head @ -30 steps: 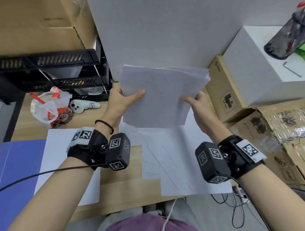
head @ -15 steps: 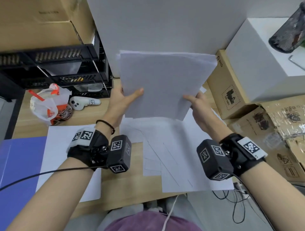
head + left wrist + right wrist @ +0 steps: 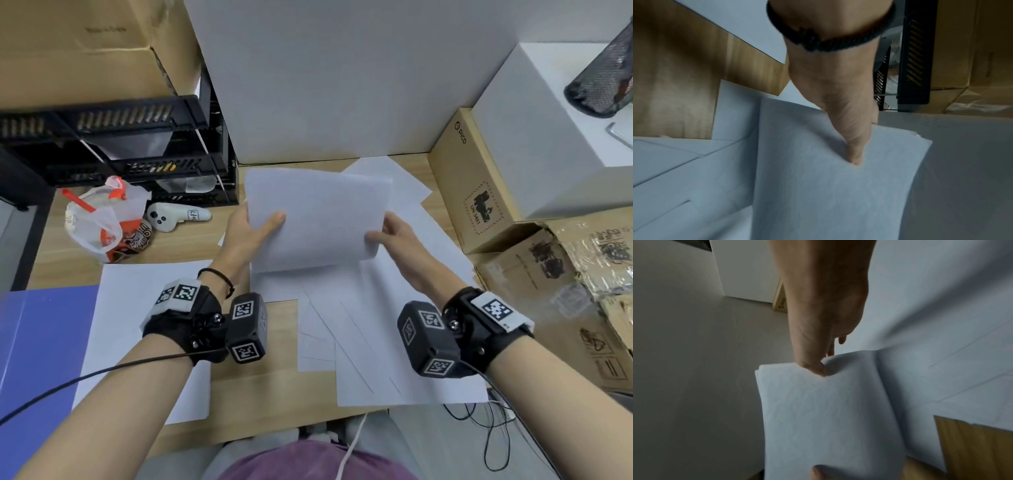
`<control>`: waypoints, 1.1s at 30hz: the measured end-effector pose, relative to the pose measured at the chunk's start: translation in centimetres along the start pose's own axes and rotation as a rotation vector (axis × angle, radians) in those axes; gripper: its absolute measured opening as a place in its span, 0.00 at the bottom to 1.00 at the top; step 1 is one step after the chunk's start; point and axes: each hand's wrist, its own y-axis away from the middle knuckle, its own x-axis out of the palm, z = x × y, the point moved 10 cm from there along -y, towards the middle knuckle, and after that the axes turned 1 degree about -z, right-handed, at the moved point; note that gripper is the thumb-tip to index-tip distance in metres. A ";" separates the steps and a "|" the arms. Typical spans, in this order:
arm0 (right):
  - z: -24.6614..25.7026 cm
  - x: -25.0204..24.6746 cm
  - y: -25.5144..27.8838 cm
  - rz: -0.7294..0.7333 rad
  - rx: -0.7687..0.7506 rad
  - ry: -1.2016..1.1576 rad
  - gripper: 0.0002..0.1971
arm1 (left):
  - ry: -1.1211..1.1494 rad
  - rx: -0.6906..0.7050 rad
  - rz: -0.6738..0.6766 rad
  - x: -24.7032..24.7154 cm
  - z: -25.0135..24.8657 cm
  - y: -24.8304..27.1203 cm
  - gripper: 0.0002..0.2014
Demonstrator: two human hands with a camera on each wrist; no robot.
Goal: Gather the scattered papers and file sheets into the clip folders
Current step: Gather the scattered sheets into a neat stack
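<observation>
A stack of white sheets (image 3: 318,219) stands nearly upright, its bottom edge down on the loose papers (image 3: 394,342) spread over the desk. My left hand (image 3: 255,228) pinches the stack's left edge, thumb on the front face (image 3: 854,155). My right hand (image 3: 388,236) pinches the right edge, thumb on the front (image 3: 816,368). The fingers of both hands are hidden behind the paper. A blue clip folder (image 3: 37,359) lies open at the desk's left, with a single white sheet (image 3: 137,325) beside it.
A black stacked tray rack (image 3: 113,150) and a cardboard box stand at the back left. A plastic bag with a cup (image 3: 102,219) and a white controller (image 3: 174,216) lie before the rack. Cardboard boxes (image 3: 479,178) crowd the right; a large white box (image 3: 342,75) fills the back.
Both hands have brought the stack down from mid-air until its bottom edge meets the papers on the desk. The sheets now look squared up, their edges aligned.
</observation>
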 end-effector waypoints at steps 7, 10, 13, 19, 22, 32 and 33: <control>5.1 -0.6 0.4 -0.130 -0.183 -0.130 0.16 | 0.109 0.177 -0.037 0.6 -7.4 0.2 0.11; 7.5 -0.6 0.2 -0.148 -0.263 -0.165 0.16 | 0.172 0.251 -0.079 0.3 -9.2 0.3 0.09; 4.9 0.4 -0.6 -0.106 -0.187 -0.027 0.21 | 0.117 0.155 -0.081 -0.6 -5.1 -0.1 0.20; -3.2 1.8 -0.3 -0.010 0.092 0.065 0.19 | -0.113 -0.150 0.038 0.2 4.6 0.9 0.23; -0.3 1.6 -0.2 -0.058 0.007 -0.027 0.16 | -0.187 -0.131 0.007 0.2 3.3 0.5 0.12; 0.4 2.3 -0.3 -0.059 0.113 -0.003 0.14 | 0.032 -0.104 -0.001 0.2 1.7 0.3 0.15; -0.8 2.3 -0.2 -0.057 0.150 0.017 0.15 | 0.019 -0.145 0.023 0.2 3.0 0.5 0.14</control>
